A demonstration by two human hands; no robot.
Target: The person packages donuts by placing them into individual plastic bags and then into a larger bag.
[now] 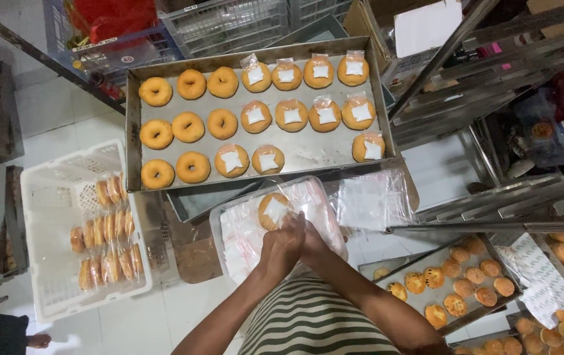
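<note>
From the head camera, both hands meet just below the middle of the view, over a shallow clear tray (324, 213) lined with small plastic bags. The left hand (280, 248) is curled, its fingers bent inward and closed on the lower edge of a bagged doughnut (272, 209), which sits tilted at the tray's upper part with a white label on its wrapper. The right hand (313, 242) presses close against the left, partly hidden behind it; its fingers are folded toward the same wrapper, but whether they actually grip it cannot be told. Neither hand is spread.

Just above the tray lies a large metal baking pan (308, 152) with three rows of doughnuts: the ones on the left are bare (189, 127), the ones on the right are already in clear bags with white labels (292, 115). A loose stack of empty clear bags (368, 199) lies just beside the tray, to its right. To the left, on the floor, a white plastic crate (48, 197) holds packed doughnuts standing on edge in rows. At lower right, another metal tray (426, 302) carries round topped pastries, beside metal rack shelves (492, 204). The person's striped garment (311, 322) fills the bottom centre.
</note>
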